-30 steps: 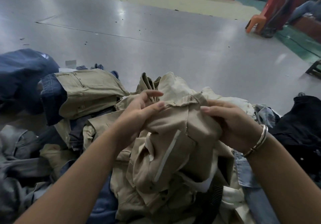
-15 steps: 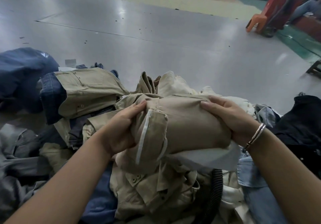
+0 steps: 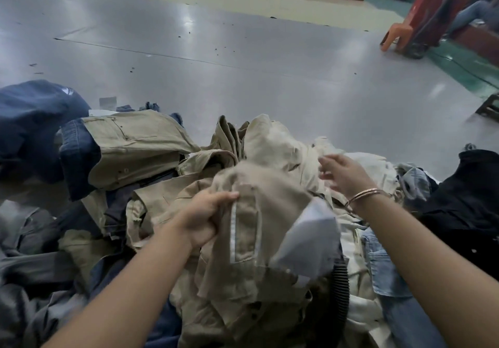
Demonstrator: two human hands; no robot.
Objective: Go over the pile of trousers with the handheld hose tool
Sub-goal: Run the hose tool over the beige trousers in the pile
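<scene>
Left hand (image 3: pixel 208 216): fingers curled, gripping the khaki trousers (image 3: pixel 259 212) at their left edge. Right hand (image 3: pixel 343 173): released from the trousers since half a second ago, lifted toward 1 o'clock, fingers spread loosely and blurred, holding nothing; bangles (image 3: pixel 363 196) at the wrist. White pocket lining (image 3: pixel 310 242) now hangs exposed. Black ribbed hose (image 3: pixel 341 291): at 5 o'clock, half buried in the pile of trousers (image 3: pixel 135 145). Orange chair (image 3: pixel 398 36): far off at 2 o'clock.
</scene>
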